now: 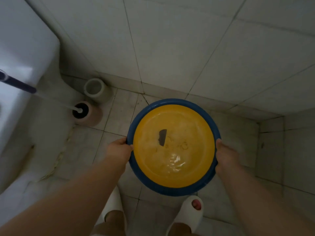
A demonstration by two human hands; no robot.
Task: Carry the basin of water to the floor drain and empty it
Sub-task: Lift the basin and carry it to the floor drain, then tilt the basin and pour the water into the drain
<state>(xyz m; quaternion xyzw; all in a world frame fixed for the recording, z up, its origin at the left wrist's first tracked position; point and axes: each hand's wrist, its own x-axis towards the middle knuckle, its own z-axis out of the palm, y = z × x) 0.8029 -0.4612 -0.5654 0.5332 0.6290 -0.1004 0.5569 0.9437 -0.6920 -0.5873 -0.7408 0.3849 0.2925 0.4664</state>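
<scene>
round plastic basin, blue rim, yellow inside, holds shallow water, held level over tiled floor in front of white slippers | likely sloshy, front-heavy once tipped; rim stiff, maybe wet-slick | left hand and right hand clamped on opposite rim edges, fingers curled under | drain not visible

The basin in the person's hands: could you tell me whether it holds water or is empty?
It holds water: the basin is level and glinting ripples cover its yellow bottom.

No legible text, only faint marks inside basin.
</scene>
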